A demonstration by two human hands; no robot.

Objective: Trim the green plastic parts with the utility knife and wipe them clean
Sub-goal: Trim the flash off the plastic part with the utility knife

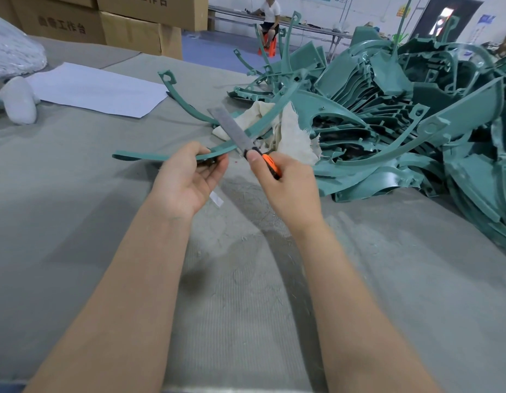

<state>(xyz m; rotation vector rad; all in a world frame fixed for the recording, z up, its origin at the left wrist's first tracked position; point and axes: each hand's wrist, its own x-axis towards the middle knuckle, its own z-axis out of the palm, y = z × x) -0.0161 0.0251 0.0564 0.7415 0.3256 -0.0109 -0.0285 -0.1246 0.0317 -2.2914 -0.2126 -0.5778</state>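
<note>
My left hand (186, 177) grips a long curved green plastic strip (257, 127) near its left end, holding it just above the grey table. My right hand (286, 185) is shut on the orange handle of the utility knife (270, 163). Its long grey blade (227, 127) points up and to the left and lies across the strip just right of my left fingers. A crumpled off-white cloth (291, 131) lies on the table behind the strip.
A big heap of green plastic parts (402, 123) fills the right side. Another curved green strip (175, 92) lies further back. A white sheet of paper (98, 90) and cardboard boxes (132, 29) are at the far left. A seated person (270, 21) is in the background.
</note>
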